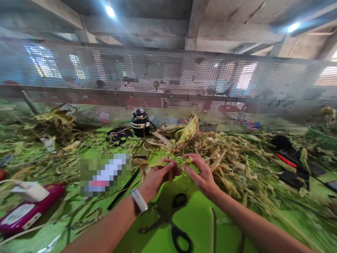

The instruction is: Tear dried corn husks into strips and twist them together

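Note:
Above the green tabletop, my left hand (157,178), with a white watch band (139,201) at the wrist, is closed on a pale yellow-green strip of dried husk (159,163). My right hand (202,174) pinches a twisted, knot-like part of what looks like the same husk, between thumb and fingers. The two hands are close together but apart. Below them lie black-handled scissors (174,230), their handles to the right and blades to the left. A heap of dry husks (184,135) rises just beyond my fingers.
Loose strips (263,175) litter both sides. A black jar (140,123) stands behind, before a perforated metal screen (163,77). At left are a purple power strip (31,211) with a white plug and a blurred-out phone-like object (107,175). A black item with a red edge (295,168) lies right.

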`<control>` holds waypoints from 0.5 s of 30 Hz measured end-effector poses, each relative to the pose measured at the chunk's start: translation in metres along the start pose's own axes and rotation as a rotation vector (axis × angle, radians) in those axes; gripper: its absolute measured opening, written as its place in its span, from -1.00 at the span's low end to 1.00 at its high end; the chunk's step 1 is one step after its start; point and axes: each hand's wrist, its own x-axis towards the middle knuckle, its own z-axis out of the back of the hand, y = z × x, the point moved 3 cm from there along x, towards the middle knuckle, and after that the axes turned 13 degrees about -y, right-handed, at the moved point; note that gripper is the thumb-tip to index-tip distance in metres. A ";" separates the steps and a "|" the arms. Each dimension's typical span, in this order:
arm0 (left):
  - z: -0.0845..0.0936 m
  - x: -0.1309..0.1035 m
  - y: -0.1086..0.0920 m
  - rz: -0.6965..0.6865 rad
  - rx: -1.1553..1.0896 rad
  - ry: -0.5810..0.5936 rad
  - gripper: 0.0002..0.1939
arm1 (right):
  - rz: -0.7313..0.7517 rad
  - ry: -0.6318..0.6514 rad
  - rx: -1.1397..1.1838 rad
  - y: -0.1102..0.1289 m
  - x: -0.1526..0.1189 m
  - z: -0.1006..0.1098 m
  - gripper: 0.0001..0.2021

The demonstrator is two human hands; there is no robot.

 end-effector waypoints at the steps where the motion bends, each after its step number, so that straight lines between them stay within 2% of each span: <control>1: 0.000 0.000 0.000 -0.016 -0.013 -0.003 -0.69 | -0.005 0.015 0.013 0.000 0.001 0.000 -0.94; 6: 0.001 0.005 0.000 -0.104 0.008 -0.030 -0.65 | 0.102 0.062 -0.012 -0.002 -0.002 -0.003 -0.94; 9: 0.004 0.006 0.000 -0.149 0.050 -0.060 -0.63 | 0.200 0.156 -0.035 -0.003 -0.009 -0.007 -0.88; 12: 0.003 0.005 0.000 -0.168 0.081 -0.035 -0.65 | 0.309 0.229 -0.094 -0.001 -0.014 -0.009 -0.83; 15: 0.000 0.003 -0.002 -0.187 0.098 -0.021 -0.62 | 0.398 0.246 -0.152 0.005 -0.015 -0.008 -0.81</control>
